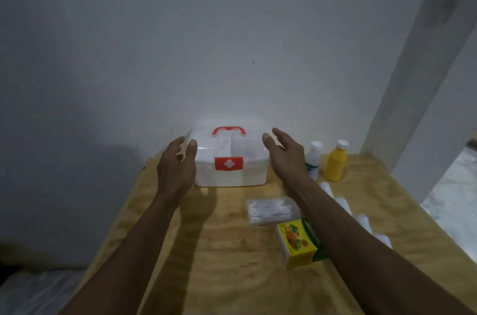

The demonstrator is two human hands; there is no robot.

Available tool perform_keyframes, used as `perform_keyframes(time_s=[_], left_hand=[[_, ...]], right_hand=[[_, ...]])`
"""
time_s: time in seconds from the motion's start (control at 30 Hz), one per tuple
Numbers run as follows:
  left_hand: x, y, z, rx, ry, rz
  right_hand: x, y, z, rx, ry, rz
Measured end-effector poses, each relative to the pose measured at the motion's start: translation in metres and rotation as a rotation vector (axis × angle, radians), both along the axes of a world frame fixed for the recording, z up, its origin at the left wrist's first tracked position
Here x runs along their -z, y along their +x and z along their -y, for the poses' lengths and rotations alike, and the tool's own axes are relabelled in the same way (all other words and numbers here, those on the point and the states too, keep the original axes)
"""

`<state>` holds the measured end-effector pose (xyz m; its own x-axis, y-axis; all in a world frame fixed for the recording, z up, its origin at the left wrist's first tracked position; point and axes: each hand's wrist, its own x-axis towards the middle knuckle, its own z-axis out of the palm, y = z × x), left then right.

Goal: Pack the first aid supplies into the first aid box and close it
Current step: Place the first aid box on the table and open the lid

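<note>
A white first aid box (229, 172) with a red handle and a red clasp bearing a white cross stands shut at the far end of the wooden table (232, 250). My left hand (178, 159) is open at the box's left side, fingers at the lid's corner. My right hand (284, 152) hovers open just off its right side. To the right stand a white bottle (314, 157) and a yellow bottle (336, 162). A clear pack of cotton swabs (271, 210) and a yellow-green carton (296, 243) lie nearer me.
Several white rolls (361, 219) lie along the table's right side, partly behind my right forearm. A white wall is right behind the box, and a white pillar (413, 108) rises at the right. The table's edges drop off left and right.
</note>
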<state>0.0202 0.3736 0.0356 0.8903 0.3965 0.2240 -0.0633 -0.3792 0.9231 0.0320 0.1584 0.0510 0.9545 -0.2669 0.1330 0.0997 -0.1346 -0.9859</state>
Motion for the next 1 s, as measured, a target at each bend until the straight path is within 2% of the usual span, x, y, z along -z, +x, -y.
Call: perform_keyframes(time_s=[0.3, 0.73, 1.0], left_hand=[[0.002, 0.031, 0.006, 0.027, -0.038, -0.024], [0.008, -0.014, 0.026, 0.021, -0.074, -0.032], [0.001, -0.021, 0.026, 0.054, 0.022, -0.066]], right_hand=[[0.014, 0.034, -0.016, -0.003, 0.035, -0.062], [0.013, -0.014, 0.003, 0.014, 0.014, -0.082], [0.006, -0.024, 0.004, 0.008, -0.024, -0.115]])
